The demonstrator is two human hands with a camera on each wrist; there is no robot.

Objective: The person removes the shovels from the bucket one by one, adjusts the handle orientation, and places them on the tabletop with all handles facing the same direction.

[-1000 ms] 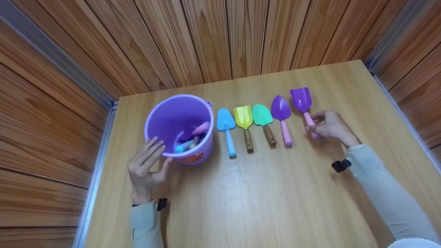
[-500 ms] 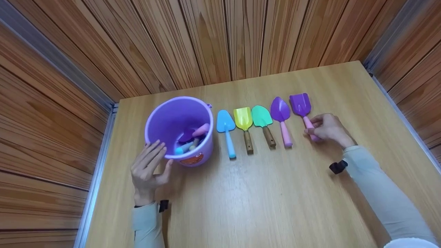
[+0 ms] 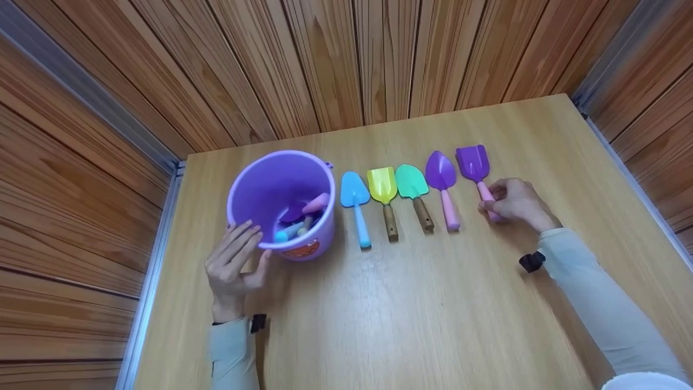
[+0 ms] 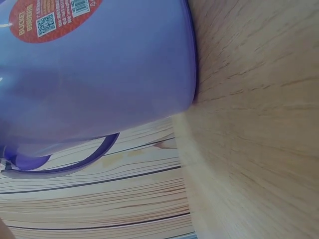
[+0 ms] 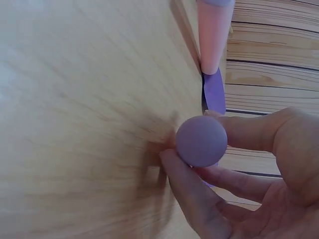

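Square-bladed purple shovel at the row's right end, clamped by its pink handle in the right grip; left grip straight-fingered at the bucket, with red label seemingly marked "BUCKET", QR code, barcode

In the head view, the left hand covers part of the rim of the bucket left of centre; the tools inside overlap, their number unclear. At centre right, the right hand hides some of the handle it pinches. A white object is cut off at lower right, unidentifiable. In the left-wrist view, the label is cropped at upper left, its fine print unreadable.
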